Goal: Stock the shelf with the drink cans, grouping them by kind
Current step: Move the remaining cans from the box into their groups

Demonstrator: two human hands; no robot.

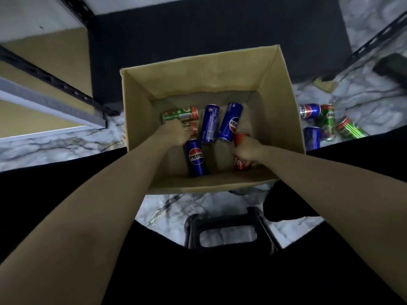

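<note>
An open cardboard box (284, 102) stands on the marble floor in front of me. Inside lie three blue Pepsi cans (196, 158), two green cans (181, 114) and a red can (241, 165). My left hand (175, 132) reaches into the box and grips the lower green can (191, 127), hiding most of it. My right hand (247, 150) is curled round the red can near the box's right side. Both forearms stretch down into the box.
Several more Pepsi and green cans (328, 122) lie on the floor right of the box. A metal shelf unit (55, 93) stands at the left. A black stool (229, 230) sits below the box, between my dark-clothed legs. A dark mat lies behind the box.
</note>
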